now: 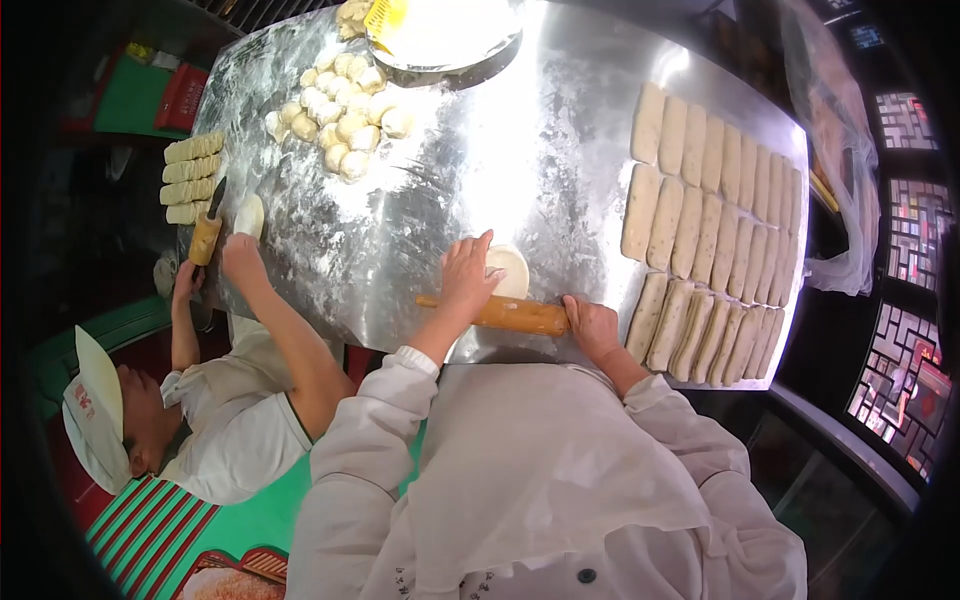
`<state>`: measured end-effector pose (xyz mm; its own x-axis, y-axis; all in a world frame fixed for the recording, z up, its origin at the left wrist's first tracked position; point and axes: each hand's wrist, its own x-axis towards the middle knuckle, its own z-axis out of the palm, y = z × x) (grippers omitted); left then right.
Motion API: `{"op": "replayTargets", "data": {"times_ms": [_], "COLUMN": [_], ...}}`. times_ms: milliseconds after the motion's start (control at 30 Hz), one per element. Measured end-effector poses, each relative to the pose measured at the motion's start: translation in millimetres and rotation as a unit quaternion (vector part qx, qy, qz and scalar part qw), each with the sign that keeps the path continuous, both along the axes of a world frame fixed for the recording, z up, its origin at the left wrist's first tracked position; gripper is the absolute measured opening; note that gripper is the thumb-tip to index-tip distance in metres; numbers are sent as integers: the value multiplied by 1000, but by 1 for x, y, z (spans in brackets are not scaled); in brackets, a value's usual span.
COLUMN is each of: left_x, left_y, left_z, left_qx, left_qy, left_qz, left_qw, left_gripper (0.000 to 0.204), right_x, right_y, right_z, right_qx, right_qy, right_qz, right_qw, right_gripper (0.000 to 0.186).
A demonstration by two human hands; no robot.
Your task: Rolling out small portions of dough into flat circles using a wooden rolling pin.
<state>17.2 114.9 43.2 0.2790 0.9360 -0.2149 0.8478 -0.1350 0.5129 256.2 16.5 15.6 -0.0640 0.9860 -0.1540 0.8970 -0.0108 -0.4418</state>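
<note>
A wooden rolling pin (510, 314) lies across the near edge of the floured steel table (520, 170). My left hand (467, 275) rests flat over the pin's left part, fingers spread, touching a small round piece of flattened dough (512, 268) just beyond it. My right hand (592, 325) grips the pin's right end.
Rows of flat oblong dough pieces (705, 235) fill the table's right side. A heap of small dough balls (345, 115) lies at the far left, below a metal bowl (440, 40). A co-worker at the left holds a knife (208, 228) and presses dough (249, 214); more pieces (190, 178) lie beside.
</note>
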Motion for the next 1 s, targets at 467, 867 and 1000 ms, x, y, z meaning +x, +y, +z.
{"op": "replayTargets", "data": {"times_ms": [467, 867, 1000], "left_x": [-92, 60, -28], "left_y": [92, -82, -36], "left_z": [22, -24, -21], "left_qx": [65, -29, 8], "left_qy": [-264, -181, -66], "left_qz": [255, -62, 86], "left_qw": [928, 981, 994], "left_gripper": [15, 23, 22], "right_x": [66, 63, 59], "right_y": [-11, -1, -5], "right_z": [44, 36, 48], "right_qx": [-102, -112, -141], "right_qy": [54, 135, 98], "right_qz": [-254, -302, -251], "right_qw": [960, 937, 953], "right_gripper": [52, 60, 57]}}
